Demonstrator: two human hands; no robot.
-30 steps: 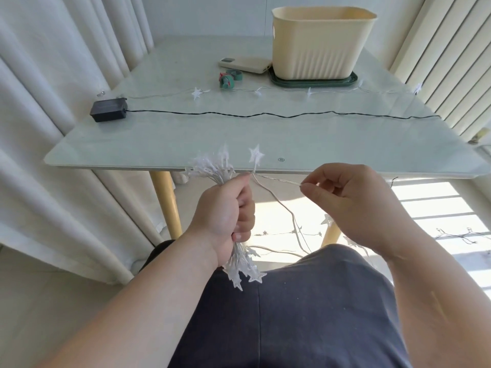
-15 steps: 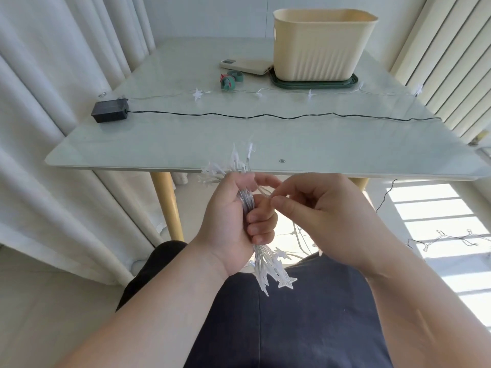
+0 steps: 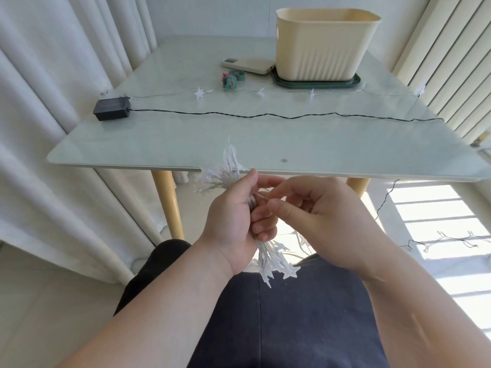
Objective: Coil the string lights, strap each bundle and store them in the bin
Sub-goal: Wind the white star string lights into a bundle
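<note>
My left hand (image 3: 233, 221) grips a coiled bundle of white star string lights (image 3: 221, 175) in front of the table's near edge; stars stick out above and below the fist. My right hand (image 3: 316, 216) pinches the clear wire right beside the left fingers. More of the star string (image 3: 312, 92) lies stretched across the table. A black wire (image 3: 239, 115) runs from a black battery box (image 3: 112, 109) to the right edge. The cream bin (image 3: 322, 43) stands at the far right on a green lid (image 3: 316, 82). Green straps (image 3: 231, 78) lie left of it.
A cream phone-like device (image 3: 248, 65) lies beside the bin. Curtains (image 3: 53, 102) hang on the left and blinds (image 3: 451, 62) on the right. Another string of lights (image 3: 451, 240) lies on the sunlit floor at right. Wooden table legs (image 3: 167, 203) stand beyond my lap.
My right hand has come in from the right with the wire and now meets my left hand at the bundle. The left hand has turned the bundle slightly.
</note>
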